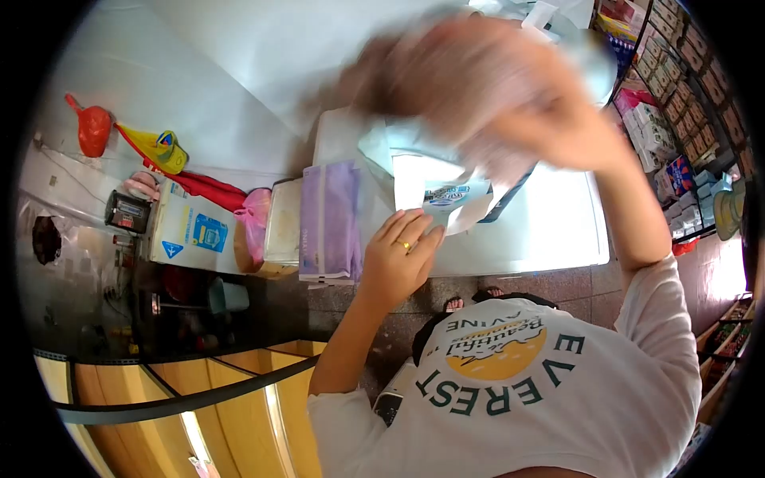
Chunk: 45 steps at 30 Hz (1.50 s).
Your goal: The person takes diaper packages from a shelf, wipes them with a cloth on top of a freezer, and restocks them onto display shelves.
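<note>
A white plastic bag [410, 179] with blue print lies on the white tabletop, its mouth and handle strips spread. My left hand [406, 251], with a ring on one finger, has its fingers bent together on the bag's near edge and appears to hold it. Over the far side of the bag, my right hand [562, 123] is raised, smeared by motion, with its fingers around a brown thing [446, 80] too blurred to name. That brown thing hides part of the bag. A dark blue edge [510, 195] shows beside the bag on the right.
Purple packs [331, 219] are stacked at the table's left end. Further left are a pink bag [255, 223], a white box [191, 227] with blue print and a red scoop [93, 127]. Shelves of packaged goods [677, 88] stand at right. A curved dark rail [191, 402] runs lower left.
</note>
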Available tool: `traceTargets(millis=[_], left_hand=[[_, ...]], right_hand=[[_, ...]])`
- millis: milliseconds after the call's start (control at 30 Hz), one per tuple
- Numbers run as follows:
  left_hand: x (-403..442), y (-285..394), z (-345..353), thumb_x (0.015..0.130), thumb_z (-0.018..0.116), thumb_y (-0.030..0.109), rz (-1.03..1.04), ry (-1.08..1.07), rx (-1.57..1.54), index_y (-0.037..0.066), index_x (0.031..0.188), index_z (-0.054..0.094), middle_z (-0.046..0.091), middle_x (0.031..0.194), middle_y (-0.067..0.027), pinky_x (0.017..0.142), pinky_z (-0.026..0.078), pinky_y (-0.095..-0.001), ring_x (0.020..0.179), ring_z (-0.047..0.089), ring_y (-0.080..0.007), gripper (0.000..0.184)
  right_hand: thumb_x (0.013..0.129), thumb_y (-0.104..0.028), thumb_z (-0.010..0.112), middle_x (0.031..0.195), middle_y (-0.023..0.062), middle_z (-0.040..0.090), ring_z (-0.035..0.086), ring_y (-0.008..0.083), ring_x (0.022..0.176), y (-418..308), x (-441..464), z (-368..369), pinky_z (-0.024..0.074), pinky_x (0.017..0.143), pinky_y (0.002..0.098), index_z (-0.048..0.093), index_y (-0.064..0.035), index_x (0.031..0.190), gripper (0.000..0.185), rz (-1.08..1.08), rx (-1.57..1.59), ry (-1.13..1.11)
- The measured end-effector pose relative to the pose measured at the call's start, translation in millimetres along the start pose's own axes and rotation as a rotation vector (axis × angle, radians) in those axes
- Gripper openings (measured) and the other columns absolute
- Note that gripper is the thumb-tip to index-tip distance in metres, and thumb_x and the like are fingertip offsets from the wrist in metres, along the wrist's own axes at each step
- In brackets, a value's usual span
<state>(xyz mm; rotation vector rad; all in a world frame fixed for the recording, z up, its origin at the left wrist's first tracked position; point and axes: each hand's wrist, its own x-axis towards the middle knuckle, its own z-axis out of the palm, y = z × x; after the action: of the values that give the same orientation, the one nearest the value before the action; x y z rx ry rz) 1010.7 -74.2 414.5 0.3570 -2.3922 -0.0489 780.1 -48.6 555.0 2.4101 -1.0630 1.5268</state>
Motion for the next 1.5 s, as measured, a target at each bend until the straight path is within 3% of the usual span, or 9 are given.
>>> traceTargets(millis=[67,267,400,533,800,933,1133,1167,1500], left_hand=[[6.5,-0.1,0.5,0.066,0.063,0.003,-0.005,0.047,-0.056,0.001,0.074,0.058,0.059,0.084,-0.0102,0.077,0.047,-0.0368,0.083,0.058,-0.0271,0.009],[11.0,1.3,-8.7,0.071,0.063,0.010,-0.059,0.011,-0.144,0.002,0.070,0.055,0.055,0.066,-0.0099,0.060,0.046,-0.0350,0.066,0.055,-0.0260,0.011],[47.3,0.0,-25.3,0.078,0.059,0.011,-0.362,0.168,-0.392,0.002,0.075,0.056,0.054,0.064,-0.0101,0.052,0.043,-0.0318,0.055,0.053,-0.0267,0.010],[107.4,-31.0,-56.1,0.071,0.067,0.018,-0.141,0.382,0.058,0.007,0.079,0.059,0.052,0.085,-0.0113,0.072,0.040,-0.0391,0.086,0.050,-0.0273,0.016],[112.9,-113.6,-50.0,0.072,0.052,0.013,-0.411,-0.552,0.096,-0.006,0.100,0.057,0.045,0.117,-0.0284,0.083,0.041,-0.0429,0.100,0.050,-0.0409,0.034],[73.3,-111.4,-15.5,0.073,0.047,0.007,-0.517,-0.301,0.058,-0.006,0.117,0.045,0.046,0.115,-0.0289,0.080,0.043,-0.0428,0.094,0.052,-0.0424,0.046],[70.0,-75.8,-18.9,0.073,0.044,0.000,-0.545,-0.142,0.034,-0.004,0.124,0.038,0.044,0.116,-0.0304,0.081,0.043,-0.0409,0.095,0.053,-0.0403,0.052],[73.3,-72.1,-20.8,0.071,0.045,-0.004,-0.562,-0.141,0.026,-0.005,0.122,0.039,0.046,0.115,-0.0278,0.081,0.043,-0.0407,0.096,0.052,-0.0397,0.051],[64.8,-89.1,-15.9,0.076,0.051,-0.002,-0.540,-0.039,-0.352,-0.003,0.122,0.041,0.051,0.117,-0.0180,0.088,0.039,-0.0305,0.104,0.051,-0.0211,0.047]], right_hand=[[0.065,-0.012,0.065,0.093,0.0151,0.056,0.058,0.0332,0.083,8.3,3.5,41.1,0.0489,0.072,0.0367,0.052,-0.0170,0.112,0.050,0.145,-0.209,-0.483],[0.070,-0.007,0.055,0.095,0.0120,0.054,0.056,0.0295,0.090,109.1,-21.3,-1.2,0.0488,0.069,0.0380,0.054,-0.0212,0.108,0.041,0.404,-1.118,-0.249],[0.067,-0.012,0.063,0.093,0.0126,0.055,0.057,0.0307,0.086,94.6,-21.2,15.8,0.0466,0.074,0.0395,0.052,-0.0204,0.111,0.046,0.319,-0.994,-0.286],[0.064,-0.013,0.066,0.090,0.0131,0.057,0.059,0.0284,0.081,70.6,-10.8,30.1,0.0486,0.069,0.0367,0.051,-0.0195,0.113,0.051,0.423,-0.736,-0.201],[0.068,-0.012,0.062,0.106,0.0193,0.047,0.050,0.0356,0.095,63.3,11.2,103.0,0.0401,0.085,0.0418,0.042,-0.0211,0.124,0.060,0.255,-0.319,-0.396],[0.070,-0.013,0.061,0.110,0.0181,0.044,0.045,0.0371,0.103,54.4,-18.5,88.6,0.0352,0.093,0.0412,0.045,-0.0218,0.118,0.051,0.077,-0.531,-0.493],[0.064,0.001,0.055,0.099,0.0172,0.058,0.056,0.0315,0.091,31.7,-44.6,-19.7,0.0439,0.080,0.0388,0.057,-0.0063,0.101,0.038,0.364,-0.265,-0.532],[0.065,0.000,0.056,0.084,0.0151,0.061,0.058,0.0323,0.082,15.5,-17.6,-34.8,0.0444,0.078,0.0400,0.058,-0.0061,0.098,0.034,0.759,-0.435,-0.892],[0.077,-0.012,0.047,0.107,0.0096,0.055,0.059,0.0311,0.084,26.4,-23.4,85.6,0.0485,0.067,0.0383,0.050,-0.0249,0.116,0.041,0.048,-0.645,-0.428]])
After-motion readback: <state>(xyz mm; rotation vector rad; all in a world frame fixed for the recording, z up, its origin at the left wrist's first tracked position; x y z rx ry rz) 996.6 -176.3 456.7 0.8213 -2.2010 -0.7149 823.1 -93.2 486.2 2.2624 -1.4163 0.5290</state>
